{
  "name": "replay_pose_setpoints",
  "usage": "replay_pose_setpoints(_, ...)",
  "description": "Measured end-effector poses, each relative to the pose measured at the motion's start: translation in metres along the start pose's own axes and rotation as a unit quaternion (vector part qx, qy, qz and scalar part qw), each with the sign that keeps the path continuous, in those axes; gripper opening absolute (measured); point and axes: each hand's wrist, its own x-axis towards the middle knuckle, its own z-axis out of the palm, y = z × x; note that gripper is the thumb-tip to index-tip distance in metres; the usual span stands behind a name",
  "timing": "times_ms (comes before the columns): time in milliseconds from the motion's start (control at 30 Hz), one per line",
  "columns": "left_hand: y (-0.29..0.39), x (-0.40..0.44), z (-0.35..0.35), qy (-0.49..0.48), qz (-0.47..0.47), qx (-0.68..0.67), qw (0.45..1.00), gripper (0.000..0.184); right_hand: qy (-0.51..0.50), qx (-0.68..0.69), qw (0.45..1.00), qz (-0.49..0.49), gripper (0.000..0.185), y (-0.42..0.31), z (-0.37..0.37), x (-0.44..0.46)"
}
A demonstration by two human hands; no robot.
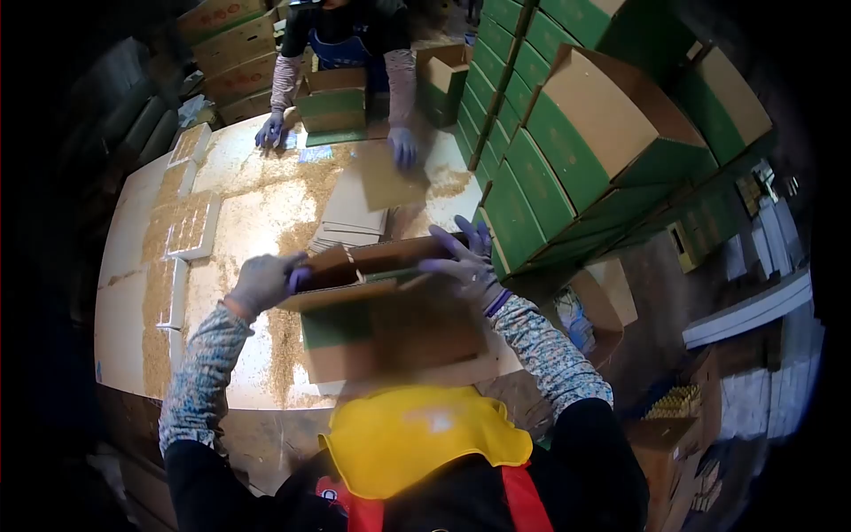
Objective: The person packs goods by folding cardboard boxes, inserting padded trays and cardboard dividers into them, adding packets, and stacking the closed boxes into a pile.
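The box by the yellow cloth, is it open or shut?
Open: the box gapes at the top, showing brown inner walls between left hand and right hand.

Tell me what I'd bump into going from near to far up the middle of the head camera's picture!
Yellow cloth → near open box → flat cardboard pieces → far box → the other person's blue apron.
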Motion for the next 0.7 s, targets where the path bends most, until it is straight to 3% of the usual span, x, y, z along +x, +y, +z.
replay_pose_setpoints(33, 0.006, 0.006, -0.006, 0.027, -0.042, 0.033, 0.998, 0.031, 0.001, 0.001, 1.000, -0.011, 0.030, 0.001, -0.003, -0.002)
replay_pose_setpoints(100, 0.014, 0.006, -0.011, 0.054, -0.101, 0.027, 0.993, 0.030, 0.032, 0.080, 0.993, -0.081, 0.012, -0.008, -0.018, -0.005)
replay_pose_setpoints(133, 0.019, 0.003, -0.010, -0.014, -0.135, 0.002, 0.991, 0.031, 0.036, 0.109, 0.988, -0.104, 0.027, -0.018, -0.029, -0.003)
replay_pose_setpoints(167, 0.029, -0.001, -0.006, -0.083, -0.168, -0.029, 0.982, 0.033, -0.057, 0.164, 0.976, -0.134, 0.018, -0.017, -0.033, -0.003)
replay_pose_setpoints(233, 0.066, -0.007, 0.031, -0.186, -0.052, -0.022, 0.981, 0.050, -0.139, 0.321, 0.931, -0.101, 0.008, -0.018, 0.019, -0.016)
replay_pose_setpoints(300, 0.095, 0.005, 0.060, -0.360, 0.048, -0.032, 0.931, 0.072, -0.152, 0.194, 0.959, -0.141, 0.026, -0.040, 0.052, -0.012)
replay_pose_setpoints(333, 0.101, -0.003, 0.043, -0.400, -0.004, -0.109, 0.910, 0.079, -0.159, 0.104, 0.974, -0.119, 0.032, -0.047, 0.055, -0.013)
replay_pose_setpoints(367, 0.103, -0.016, 0.025, -0.442, -0.056, -0.183, 0.877, 0.086, -0.160, 0.108, 0.974, -0.115, 0.032, -0.050, 0.050, -0.020)
replay_pose_setpoints(400, 0.076, -0.028, 0.040, -0.413, 0.021, -0.333, 0.847, 0.082, -0.135, 0.055, 0.989, -0.010, 0.035, -0.047, 0.041, -0.022)
replay_pose_setpoints(433, 0.059, -0.033, 0.025, -0.405, 0.151, -0.340, 0.835, 0.087, -0.107, -0.001, 0.990, 0.090, 0.038, -0.041, 0.035, -0.022)
replay_pose_setpoints(467, 0.059, -0.030, 0.019, -0.404, 0.069, -0.192, 0.892, 0.091, -0.216, -0.033, 0.972, 0.088, 0.052, -0.025, 0.043, -0.034)
replay_pose_setpoints(500, 0.070, -0.030, 0.005, -0.396, -0.017, -0.046, 0.917, 0.095, -0.227, -0.032, 0.970, 0.081, 0.052, -0.020, 0.035, -0.031)
replay_pose_setpoints(533, 0.069, -0.035, 0.020, -0.156, 0.031, -0.021, 0.987, 0.098, -0.206, 0.098, 0.968, 0.109, 0.052, -0.020, 0.022, -0.025)
replay_pose_setpoints(567, 0.063, -0.034, 0.038, 0.102, 0.072, 0.017, 0.992, 0.102, -0.174, 0.223, 0.950, 0.135, 0.053, -0.017, 0.011, -0.008)
replay_pose_setpoints(633, 0.066, -0.012, 0.079, 0.158, 0.008, 0.061, 0.986, 0.101, 0.036, 0.196, 0.952, 0.231, 0.056, -0.013, -0.003, 0.031)
replay_pose_setpoints(667, 0.064, -0.012, 0.101, 0.155, -0.009, 0.027, 0.988, 0.099, 0.110, 0.085, 0.988, 0.063, 0.064, 0.006, 0.030, 0.022)
replay_pose_setpoints(700, 0.062, -0.021, 0.102, 0.160, -0.022, 0.018, 0.987, 0.099, 0.021, 0.074, 0.996, 0.050, 0.068, -0.008, 0.016, 0.009)
